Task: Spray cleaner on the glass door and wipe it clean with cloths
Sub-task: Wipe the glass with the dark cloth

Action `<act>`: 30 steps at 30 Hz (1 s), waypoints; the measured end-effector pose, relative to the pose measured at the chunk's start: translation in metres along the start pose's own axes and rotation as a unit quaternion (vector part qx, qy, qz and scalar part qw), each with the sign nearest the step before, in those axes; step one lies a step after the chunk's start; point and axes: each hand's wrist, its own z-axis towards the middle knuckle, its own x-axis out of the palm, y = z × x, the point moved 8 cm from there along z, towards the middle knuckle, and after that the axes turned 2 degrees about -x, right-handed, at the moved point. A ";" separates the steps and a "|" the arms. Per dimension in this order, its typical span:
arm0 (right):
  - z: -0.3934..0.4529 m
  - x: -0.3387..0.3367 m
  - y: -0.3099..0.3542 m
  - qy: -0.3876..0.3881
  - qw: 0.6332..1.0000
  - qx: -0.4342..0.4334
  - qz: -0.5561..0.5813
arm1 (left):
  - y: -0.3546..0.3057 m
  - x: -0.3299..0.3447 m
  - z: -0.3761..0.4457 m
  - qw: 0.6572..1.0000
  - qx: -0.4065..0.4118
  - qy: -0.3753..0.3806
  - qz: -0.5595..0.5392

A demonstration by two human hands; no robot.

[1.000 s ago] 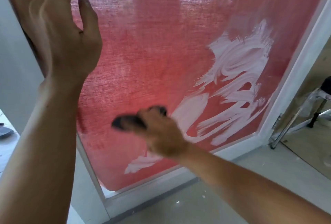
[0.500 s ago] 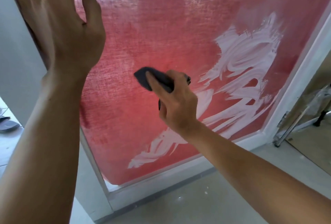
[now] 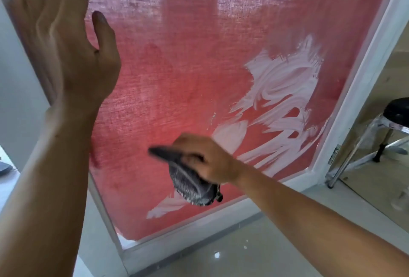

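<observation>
Currently wiping step, spray seems already done. Left to right:

Left hand (image 3: 66, 40) raised at the door's left edge, fingers loosely spread and relaxed, holding nothing; whether the fingertips actually touch the edge I cannot tell, looks like bracing the door. Glass door (image 3: 177, 66) fills the middle, tilted in view, with red woven fabric showing behind the pane. Left and centre of the glass look mostly free of foam, a bit hazy.

Lower centre: right hand (image 3: 205, 161) clenched round a dark cloth (image 3: 190, 186), the bunched cloth sticking out below and left of the fingers, white streaks of foam on it. Blurred, so likely mid-stroke; contact with the glass looks probable but not certain. Small foam streak (image 3: 163, 207) just below-left of the cloth, near the bottom frame.

Right of the hand: big patch of white foam smears (image 3: 281, 104), swirled, reaching down toward the lower right corner. White door frame (image 3: 363, 77) beside it, then a stool (image 3: 396, 113) on the floor further right, well apart.

Judgement: maybe half wiped. Next move calls for carrying the cloth rightward into the big smear, firm overlapping strokes, a clean cloth face turned out since this one is loaded, then catching the small streak by the bottom edge.
</observation>
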 end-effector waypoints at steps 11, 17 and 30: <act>-0.057 -0.196 -0.037 -0.539 0.796 0.064 0.270 | -0.055 0.034 -0.004 0.995 0.076 0.040 0.045; -0.132 -0.236 -0.085 -0.655 0.649 0.115 0.369 | -0.080 0.066 -0.008 0.990 0.106 0.085 0.022; -0.174 -0.302 -0.108 -0.679 0.663 0.291 0.123 | -0.116 0.135 -0.023 0.979 0.080 0.181 0.037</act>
